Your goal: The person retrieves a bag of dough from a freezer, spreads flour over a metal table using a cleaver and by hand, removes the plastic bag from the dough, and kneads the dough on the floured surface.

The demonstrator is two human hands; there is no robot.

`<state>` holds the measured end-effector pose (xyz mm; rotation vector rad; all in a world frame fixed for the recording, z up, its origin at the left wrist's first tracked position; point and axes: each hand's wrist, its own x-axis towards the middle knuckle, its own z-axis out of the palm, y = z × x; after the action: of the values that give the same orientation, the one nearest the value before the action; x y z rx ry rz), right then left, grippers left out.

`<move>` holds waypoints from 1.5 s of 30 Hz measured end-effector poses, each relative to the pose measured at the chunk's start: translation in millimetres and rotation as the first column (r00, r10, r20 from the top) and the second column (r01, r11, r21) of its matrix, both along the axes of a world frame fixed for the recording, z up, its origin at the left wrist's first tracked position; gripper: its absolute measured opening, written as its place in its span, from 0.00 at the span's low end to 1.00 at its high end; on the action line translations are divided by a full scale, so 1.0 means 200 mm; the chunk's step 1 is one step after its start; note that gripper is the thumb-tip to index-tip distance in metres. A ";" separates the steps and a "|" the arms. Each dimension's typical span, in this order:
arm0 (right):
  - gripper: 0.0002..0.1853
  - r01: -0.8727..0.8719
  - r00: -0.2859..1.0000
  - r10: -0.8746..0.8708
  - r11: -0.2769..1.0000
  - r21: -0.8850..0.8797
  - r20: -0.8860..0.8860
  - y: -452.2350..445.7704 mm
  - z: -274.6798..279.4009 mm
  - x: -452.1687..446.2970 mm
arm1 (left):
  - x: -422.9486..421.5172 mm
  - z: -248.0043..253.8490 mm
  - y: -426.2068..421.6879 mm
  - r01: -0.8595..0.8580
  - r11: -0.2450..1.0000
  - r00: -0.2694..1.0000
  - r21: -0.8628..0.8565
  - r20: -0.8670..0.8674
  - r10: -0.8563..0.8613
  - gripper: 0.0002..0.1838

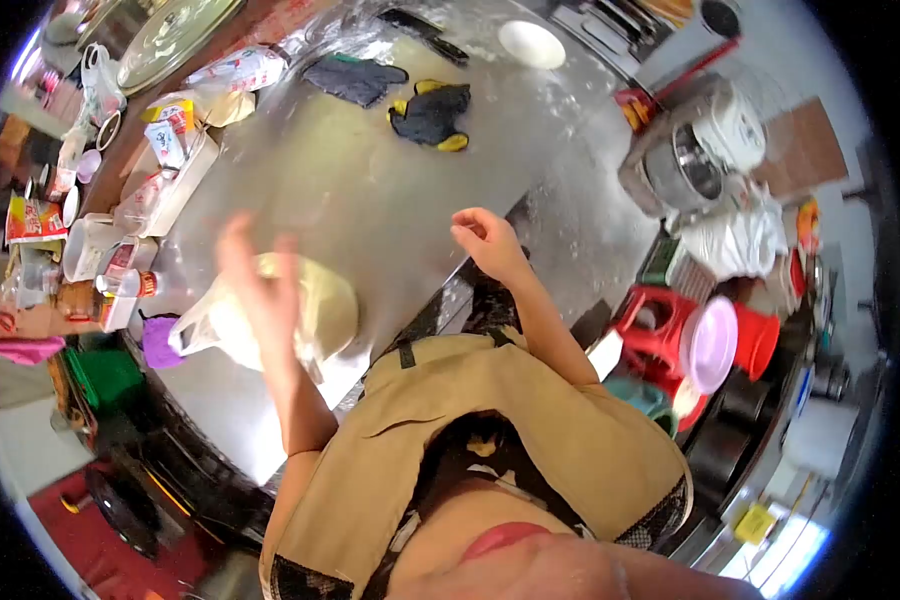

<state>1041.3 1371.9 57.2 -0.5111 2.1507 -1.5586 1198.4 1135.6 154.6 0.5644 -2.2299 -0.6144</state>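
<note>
My left hand (260,275) is blurred by motion above a pale mass in a clear plastic bag (328,310) on the metal table; its fingers look spread, with nothing visible between them. Whether it touches the bag I cannot tell. To the right, my right hand (485,240) hovers over the table's near side, its fingers curled together, and what they hold, if anything, is hidden. Two dark gloves lie farther back, one with yellow fingertips (430,115) and one plain (355,80).
A white bowl (532,45) and a black-handled tool (425,38) lie at the table's far side. Packets and tubs line the left edge. At right stand a mixer (685,160), red stools (655,325) and a pink basin (708,345).
</note>
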 end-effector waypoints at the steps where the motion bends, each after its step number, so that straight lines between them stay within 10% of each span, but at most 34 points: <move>1: 0.15 -0.012 0.999 0.015 0.998 0.059 -0.049 0.04 -0.04 -0.15 | -0.17 -0.07 0.14 0.067 0.995 0.993 0.071 0.092 -0.073 0.26; 5: 0.14 -0.268 0.951 0.288 0.950 0.162 -0.111 0.19 -0.08 -0.78 | -1.02 -0.47 0.40 0.057 0.995 0.867 0.088 0.489 -0.093 0.40; 9: 0.13 -0.257 0.963 0.264 0.959 0.116 -0.047 0.39 -0.05 -1.26 | -1.76 -0.79 0.25 0.099 0.985 0.734 -0.141 0.679 0.023 0.49; 12: 0.12 -0.130 0.990 0.121 0.982 0.137 0.070 0.57 -0.12 -1.55 | -2.01 -0.94 0.03 0.120 0.992 0.560 0.049 0.821 -0.108 0.42; 17: 0.11 0.018 0.995 -0.041 0.969 0.245 0.092 0.73 -0.34 -1.84 | -2.06 -0.84 -0.23 -0.138 0.905 0.970 0.402 0.238 0.042 0.22; 19: 0.11 -0.063 0.997 0.045 0.955 0.289 0.071 0.67 -0.31 -1.87 | -2.10 -1.00 -0.39 -0.489 0.869 0.812 0.077 0.403 0.421 0.29; 22: 0.15 -0.063 0.995 0.087 0.935 0.349 -0.053 0.48 -0.27 -1.85 | -2.22 -1.18 -0.46 -0.720 0.681 0.600 0.134 0.614 0.513 0.38; 27: 0.22 0.137 0.906 -0.205 0.970 0.201 0.371 0.31 -0.38 -1.96 | -2.11 -1.24 -0.50 -0.408 0.817 0.911 0.408 0.121 0.395 0.27; 31: 0.23 0.460 0.591 -0.282 0.887 -0.028 0.756 0.31 -0.55 -2.22 | -1.51 -0.73 -0.61 -0.380 0.739 0.846 0.556 -0.115 0.521 0.25; 34: 0.25 0.543 0.594 -0.252 0.826 -0.150 0.764 0.26 -0.59 -2.35 | -1.12 -0.61 -0.73 -0.476 0.754 0.787 0.453 -0.163 0.595 0.30; 36: 0.18 0.511 0.704 -0.277 0.837 -0.196 0.653 0.24 -0.68 -2.47 | -1.12 -0.44 -0.59 -0.883 0.202 0.096 -0.423 0.258 0.961 0.34; 37: 0.17 0.545 0.722 -0.348 0.818 -0.183 0.597 0.19 -0.66 -2.48 | -1.04 -0.49 -0.58 -0.836 0.372 0.296 -0.404 0.240 0.925 0.36; 40: 0.16 0.480 0.809 -0.457 0.877 0.034 0.369 0.15 -0.65 -2.54 | -1.14 -0.71 -0.28 -0.643 0.765 0.732 0.045 0.331 0.596 0.16; 41: 0.14 0.400 0.878 -0.378 0.916 -0.017 0.292 0.13 -0.63 -2.53 | -1.30 -0.80 -0.13 -0.553 0.651 0.833 0.520 0.339 0.437 0.14; 42: 0.14 0.253 0.928 -0.269 0.963 0.094 0.257 0.10 -0.58 -2.51 | -1.42 -0.90 0.05 -0.425 0.683 0.902 0.594 0.347 0.259 0.18; 45: 0.13 -0.105 0.950 0.063 0.987 0.123 0.305 -0.01 -0.53 -2.35 | -1.86 -0.78 0.55 -0.030 0.064 0.999 0.997 0.027 0.040 0.38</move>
<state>570.6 1369.3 -47.8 -0.2937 1.9589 -1.3337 827.0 1245.6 -1.9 1.2620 -1.3482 -2.2125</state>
